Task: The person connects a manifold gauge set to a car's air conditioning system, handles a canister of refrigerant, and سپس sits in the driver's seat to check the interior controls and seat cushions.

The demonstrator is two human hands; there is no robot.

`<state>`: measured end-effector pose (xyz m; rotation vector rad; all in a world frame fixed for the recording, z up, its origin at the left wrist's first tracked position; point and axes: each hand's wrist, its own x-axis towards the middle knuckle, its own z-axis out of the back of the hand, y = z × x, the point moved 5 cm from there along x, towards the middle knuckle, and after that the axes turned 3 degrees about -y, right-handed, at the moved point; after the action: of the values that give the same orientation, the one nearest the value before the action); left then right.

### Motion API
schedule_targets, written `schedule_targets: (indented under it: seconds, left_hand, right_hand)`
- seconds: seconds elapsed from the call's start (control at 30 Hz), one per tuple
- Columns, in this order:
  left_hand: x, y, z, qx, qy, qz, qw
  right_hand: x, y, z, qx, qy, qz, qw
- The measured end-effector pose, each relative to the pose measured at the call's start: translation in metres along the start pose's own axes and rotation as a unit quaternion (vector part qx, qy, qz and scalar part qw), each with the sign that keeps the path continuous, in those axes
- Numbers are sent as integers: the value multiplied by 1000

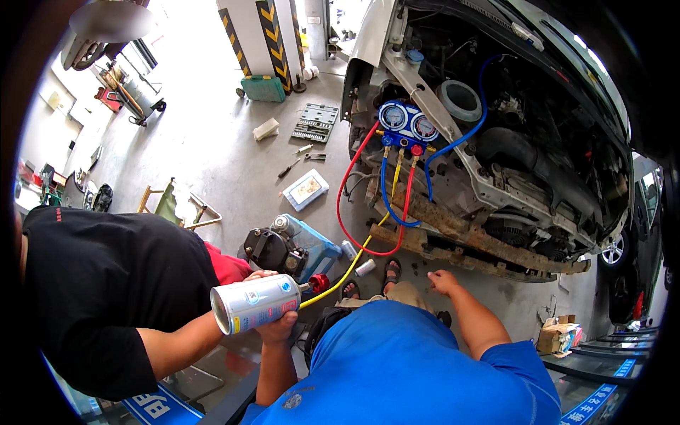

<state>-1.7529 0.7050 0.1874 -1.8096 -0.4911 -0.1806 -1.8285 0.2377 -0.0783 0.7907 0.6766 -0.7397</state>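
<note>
My left hand (pixel 279 327) grips a white and silver refrigerant can (pixel 248 304), tilted on its side at chest height. A red can tap (pixel 319 283) sits on its neck, and a yellow hose (pixel 348 272) leads from there to the blue manifold gauge set (pixel 409 125) at the car's front. Fingers (pixel 262 275) show over the can's far edge; whose they are I cannot tell. A co-worker's forearm (pixel 180 348) passes behind the can, its hand mostly hidden. My right hand (pixel 444 282) hangs out in front, fingers loosely bent and apart, with nothing visible in it.
An open engine bay (pixel 538 142) with bare bumper beam (pixel 453 216) fills the right. The co-worker (pixel 120 283) stands close at left. Two small cans (pixel 365 267), a black pump (pixel 269 248), a blue crate (pixel 322 244) and an open tool case (pixel 316 122) are on the floor.
</note>
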Motion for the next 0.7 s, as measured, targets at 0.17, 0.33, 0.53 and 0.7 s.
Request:
schedule_targets:
  seconds: [0.17,0.33,0.53,0.7]
  left_hand:
    - [0,-1,-1,2,4,17,1000]
    - [1,0,-3,-12,7,19,1000]
    - [-3,4,3,-10,0,-1,1000]
    - [-2,1,-2,-32,-4,8,999]
  right_hand:
    - [-5,5,1,-11,-3,11,1000]
    - [9,-8,-8,-17,3,32,999]
    - [-29,27,6,-36,10,-19,999]
    - [-31,24,10,-43,19,-20,999]
